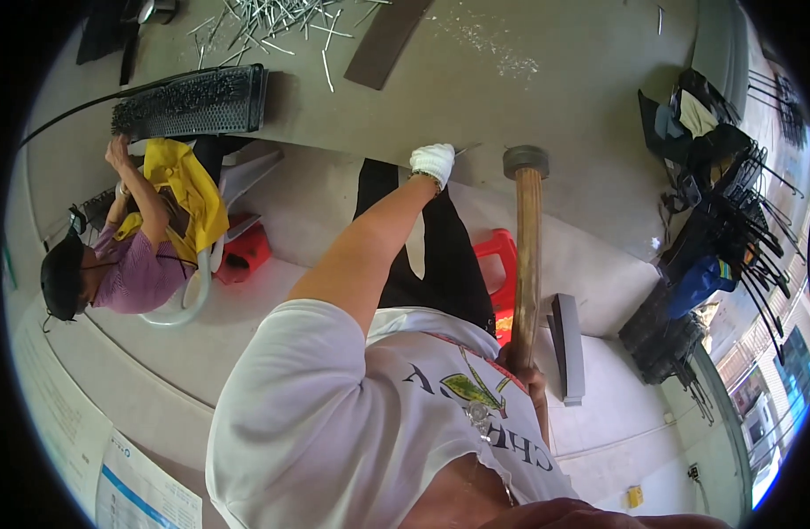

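In a white knit glove, my left hand (433, 165) is closed at the near edge of the grey tabletop (475, 106). A thin metal pin (466, 148) sticks out of its fingers to the right, over the surface. My right hand (533, 381), low beside my body, is wrapped round the lower end of a long-handled hammer (528, 238). The wooden handle points away from me. Its dark, round head (526, 160) is at the table edge, just right of the pin and apart from the gloved hand. Part of the right hand is hidden by the handle.
Loose metal pins (277, 18) lie heaped at the far left, near a dark flat strip (387, 40). A co-worker (145, 264) sits left, hands at a black mesh tray (193, 101). A red stool (497, 256) stands below the table; black hangers (749, 238) cluster right.
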Available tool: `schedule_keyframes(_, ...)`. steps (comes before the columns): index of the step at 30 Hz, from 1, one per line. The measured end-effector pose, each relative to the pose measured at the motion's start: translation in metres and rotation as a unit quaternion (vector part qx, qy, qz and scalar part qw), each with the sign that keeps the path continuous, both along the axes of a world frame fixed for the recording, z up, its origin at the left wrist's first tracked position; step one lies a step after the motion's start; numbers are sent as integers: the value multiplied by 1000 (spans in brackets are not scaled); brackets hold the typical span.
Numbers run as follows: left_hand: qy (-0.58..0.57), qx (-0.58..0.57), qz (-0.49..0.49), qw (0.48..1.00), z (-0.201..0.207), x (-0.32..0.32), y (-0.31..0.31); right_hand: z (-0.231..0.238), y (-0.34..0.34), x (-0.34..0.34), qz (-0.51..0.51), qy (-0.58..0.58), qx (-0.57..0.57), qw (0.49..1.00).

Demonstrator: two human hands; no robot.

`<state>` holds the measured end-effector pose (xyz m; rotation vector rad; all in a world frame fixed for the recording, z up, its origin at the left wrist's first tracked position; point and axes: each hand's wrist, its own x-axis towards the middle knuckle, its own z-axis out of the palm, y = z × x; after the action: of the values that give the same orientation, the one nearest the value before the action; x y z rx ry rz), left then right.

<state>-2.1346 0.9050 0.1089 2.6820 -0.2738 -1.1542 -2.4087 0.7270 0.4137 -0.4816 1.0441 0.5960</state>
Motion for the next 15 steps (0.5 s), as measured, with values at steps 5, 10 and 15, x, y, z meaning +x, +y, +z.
schedule_keyframes(5,-22,58,152,986,6,31,14,-11,-16,-6,152,-24,-67,986)
schedule_keyframes(10,-179,25,298,937,82,132,92,-21,-37,-3,202,-34,-68,976)
schedule_keyframes(15,-272,-84,371,884,136,147,169,-5,-31,54,292,-20,-86,952)
